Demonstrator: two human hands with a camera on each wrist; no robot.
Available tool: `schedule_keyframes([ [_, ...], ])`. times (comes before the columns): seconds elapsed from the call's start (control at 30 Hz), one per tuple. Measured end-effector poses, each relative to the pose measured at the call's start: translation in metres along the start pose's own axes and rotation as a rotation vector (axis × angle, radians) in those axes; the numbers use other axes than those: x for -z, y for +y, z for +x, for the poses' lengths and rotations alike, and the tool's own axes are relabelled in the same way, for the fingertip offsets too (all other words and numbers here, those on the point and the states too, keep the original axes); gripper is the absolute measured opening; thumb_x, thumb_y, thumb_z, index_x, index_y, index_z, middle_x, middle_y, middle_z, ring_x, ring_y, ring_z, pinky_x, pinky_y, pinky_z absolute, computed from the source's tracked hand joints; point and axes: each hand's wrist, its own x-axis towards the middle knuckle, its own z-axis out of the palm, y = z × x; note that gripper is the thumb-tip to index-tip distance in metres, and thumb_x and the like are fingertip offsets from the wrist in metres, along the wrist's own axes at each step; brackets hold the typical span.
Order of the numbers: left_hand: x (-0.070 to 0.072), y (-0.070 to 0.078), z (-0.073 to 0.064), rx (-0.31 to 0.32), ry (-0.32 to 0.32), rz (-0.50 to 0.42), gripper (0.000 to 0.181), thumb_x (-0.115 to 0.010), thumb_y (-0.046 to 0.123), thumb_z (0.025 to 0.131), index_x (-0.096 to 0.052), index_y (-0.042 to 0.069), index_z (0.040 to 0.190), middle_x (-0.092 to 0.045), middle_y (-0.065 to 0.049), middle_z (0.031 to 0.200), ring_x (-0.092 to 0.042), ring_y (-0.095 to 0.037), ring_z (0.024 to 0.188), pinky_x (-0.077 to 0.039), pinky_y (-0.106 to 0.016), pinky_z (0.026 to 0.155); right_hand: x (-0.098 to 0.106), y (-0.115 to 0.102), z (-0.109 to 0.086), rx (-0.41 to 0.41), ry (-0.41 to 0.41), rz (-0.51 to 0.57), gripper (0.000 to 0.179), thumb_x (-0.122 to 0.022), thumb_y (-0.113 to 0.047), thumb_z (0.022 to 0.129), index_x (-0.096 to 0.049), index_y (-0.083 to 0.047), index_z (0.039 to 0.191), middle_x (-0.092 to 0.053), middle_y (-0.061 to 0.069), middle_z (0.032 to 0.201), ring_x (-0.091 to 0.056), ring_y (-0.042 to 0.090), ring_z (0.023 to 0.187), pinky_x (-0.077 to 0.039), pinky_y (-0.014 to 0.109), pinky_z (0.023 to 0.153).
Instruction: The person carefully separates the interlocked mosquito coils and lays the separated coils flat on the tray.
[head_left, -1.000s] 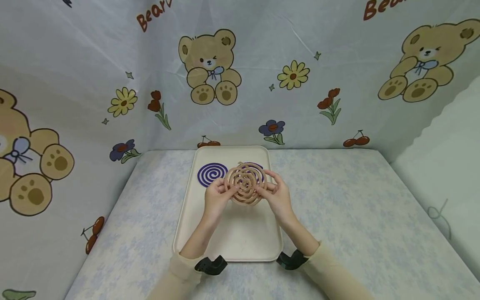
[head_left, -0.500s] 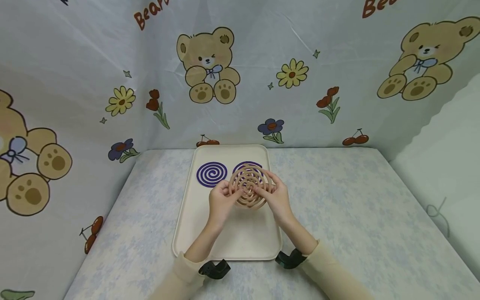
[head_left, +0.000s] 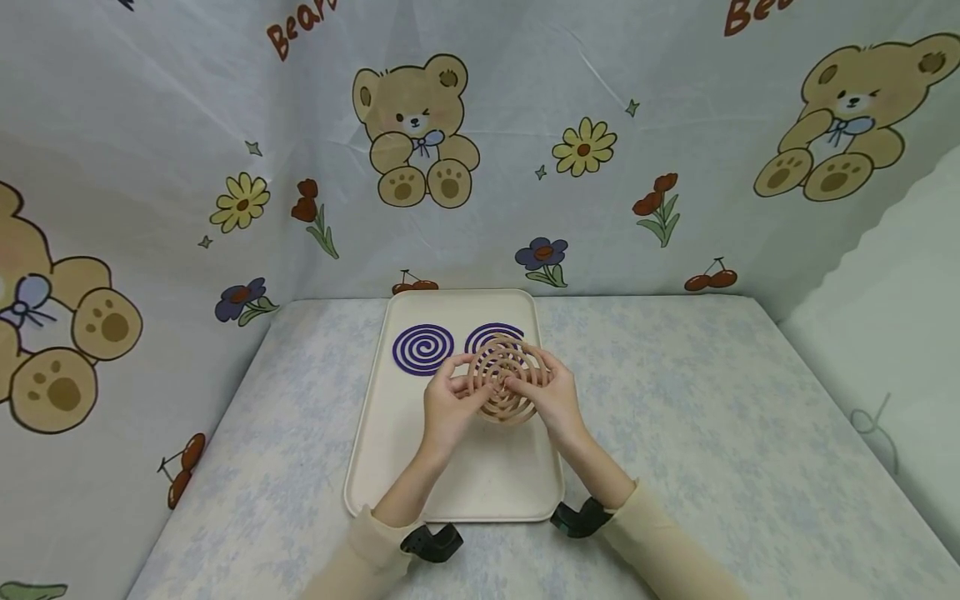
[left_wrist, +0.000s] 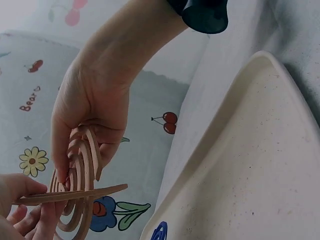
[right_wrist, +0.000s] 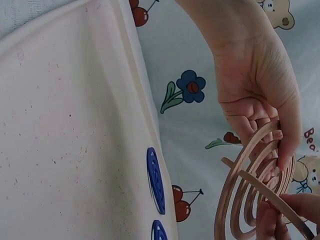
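Note:
Two brown mosquito coils [head_left: 508, 419] are interlaced above the tray, their rings crossing at an angle. My left hand [head_left: 447, 410] pinches one coil from the left, its thumb near the centre. From the right, my right hand [head_left: 557, 398] grips the other, thumb also near the middle. In the left wrist view, one brown coil [left_wrist: 86, 162] hangs below the left hand [left_wrist: 95, 105], and the other crosses it nearly edge-on. The right wrist view shows the crossing coils [right_wrist: 234, 192] under the right hand [right_wrist: 257, 82].
A cream tray [head_left: 487, 492] lies on the pale blue patterned table [head_left: 675, 417]. At its far end lie two blue mosquito coils, the left one [head_left: 408, 367] in full view and the right one [head_left: 474, 333] partly hidden. A bear-print cloth [head_left: 495, 125] hangs behind.
My left hand has shifted right, closer to the right hand. The brown coils have moved slightly right and toward me, uncovering more of the blue coil at right.

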Motion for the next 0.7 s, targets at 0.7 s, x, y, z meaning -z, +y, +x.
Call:
schedule_keyframes([
  [0.7, -0.006, 0.002, -0.006, -0.077, 0.005, 0.071, 0.04, -0.07, -0.002, 0.08, -0.058, -0.002, 0.118, -0.071, -0.027, 0.094, -0.072, -0.035, 0.083, -0.06, -0.022, 0.066, -0.004, 0.0, -0.002, 0.006, 0.076, 0.117, 0.045, -0.067, 0.01, 0.08, -0.056, 0.002, 0.122, -0.067, 0.003, 0.101, -0.065, 0.004, 0.081, -0.057, 0.017, 0.073],
])
